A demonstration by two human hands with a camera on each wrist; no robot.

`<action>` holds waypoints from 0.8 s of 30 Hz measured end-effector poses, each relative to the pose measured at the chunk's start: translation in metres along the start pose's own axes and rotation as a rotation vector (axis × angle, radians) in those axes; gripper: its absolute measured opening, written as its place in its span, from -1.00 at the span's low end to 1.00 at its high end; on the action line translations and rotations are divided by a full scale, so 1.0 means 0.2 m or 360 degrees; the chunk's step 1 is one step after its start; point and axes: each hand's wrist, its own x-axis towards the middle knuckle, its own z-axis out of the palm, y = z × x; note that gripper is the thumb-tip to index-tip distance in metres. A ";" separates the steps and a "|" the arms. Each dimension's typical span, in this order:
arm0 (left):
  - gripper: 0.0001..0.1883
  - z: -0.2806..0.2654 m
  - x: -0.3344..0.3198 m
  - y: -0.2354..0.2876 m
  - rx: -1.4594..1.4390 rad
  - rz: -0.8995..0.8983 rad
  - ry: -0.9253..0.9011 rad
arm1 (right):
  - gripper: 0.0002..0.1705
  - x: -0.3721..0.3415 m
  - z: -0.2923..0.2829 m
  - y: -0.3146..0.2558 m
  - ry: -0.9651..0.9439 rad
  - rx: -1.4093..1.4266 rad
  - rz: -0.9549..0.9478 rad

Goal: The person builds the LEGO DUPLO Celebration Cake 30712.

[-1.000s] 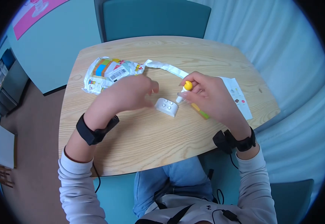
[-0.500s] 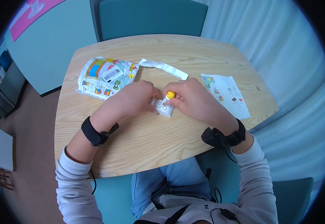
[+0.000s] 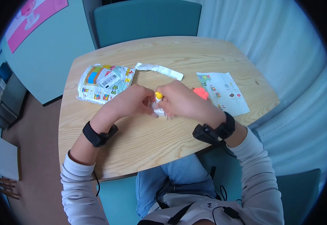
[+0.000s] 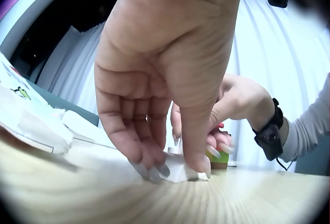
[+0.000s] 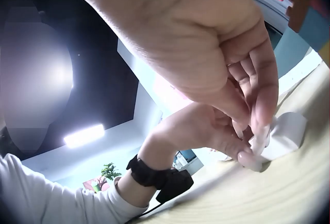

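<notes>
A white studded block (image 3: 159,112) stands on the table between both hands. My left hand (image 3: 131,100) grips its left side; thumb and fingertips straddle the block (image 4: 178,171) in the left wrist view. From the right, my right hand (image 3: 181,99) pinches a small white piece with a yellow top (image 3: 158,95), upright over the block. The small white piece (image 5: 261,138) meets the block (image 5: 290,133) in the right wrist view; whether it is fastened, I cannot tell. Fingers hide most of the contact.
A printed plastic bag (image 3: 97,84) lies at the left, with a torn white strip (image 3: 159,69) behind the hands. The picture sheet (image 3: 229,93) is at the right. Beyond my right hand sit a red piece (image 3: 201,93) and a green block (image 4: 221,157).
My right hand has carried the yellow-topped piece leftward over the white block. My left hand has closed in and taken hold of the block. The red piece shows beside the right hand.
</notes>
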 end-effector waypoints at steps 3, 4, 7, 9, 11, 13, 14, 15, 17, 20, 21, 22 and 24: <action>-0.54 0.01 -0.01 0.02 -0.0074 0.0040 -0.0105 | -0.72 -0.11 0.05 0.01 0.0256 -0.0257 -0.0170; -0.53 0.00 -0.02 0.04 -0.0028 -0.0020 -0.0129 | -0.67 -0.16 0.06 0.02 0.0346 -0.0369 -0.0298; -0.51 -0.01 -0.03 0.09 0.0021 -0.0107 -0.0198 | -0.57 -0.35 0.01 -0.04 0.0459 0.0004 -0.0199; -0.50 -0.02 -0.03 0.14 0.0023 -0.0136 -0.0248 | -0.59 -0.44 -0.03 -0.01 0.0678 0.0054 -0.0191; -0.48 -0.02 -0.03 0.18 0.0091 -0.0212 -0.0292 | -0.61 -0.54 -0.07 0.03 0.0897 0.0104 -0.0181; -0.48 -0.01 -0.03 0.21 0.0085 -0.0196 -0.0308 | -0.69 -0.63 -0.11 0.08 0.1280 -0.0111 -0.0285; -0.48 -0.01 -0.03 0.22 0.0079 -0.0193 -0.0315 | -0.69 -0.68 -0.12 0.09 0.1291 -0.0113 -0.0272; -0.48 0.00 -0.03 0.23 0.0079 -0.0179 -0.0327 | -0.75 -0.74 -0.10 0.11 0.1302 -0.0121 -0.0186; -0.48 0.02 -0.03 0.24 0.0157 -0.0199 -0.0294 | -0.82 -0.88 -0.07 0.15 0.1002 -0.0163 -0.0050; -0.48 0.02 -0.03 0.26 0.0107 -0.0266 -0.0306 | -0.79 -1.11 0.10 0.34 0.0074 -0.0386 -0.0208; -0.48 0.02 -0.03 0.26 0.0096 -0.0263 -0.0315 | -0.73 -1.19 0.17 0.37 -0.0274 -0.0416 -0.0058; -0.48 0.03 -0.03 0.26 0.0066 -0.0274 -0.0294 | -0.67 -1.27 0.24 0.38 -0.0627 -0.0443 0.0091; -0.48 0.05 -0.02 0.24 0.0016 -0.0300 -0.0289 | -0.63 -1.37 0.37 0.35 -0.0828 -0.0477 0.0098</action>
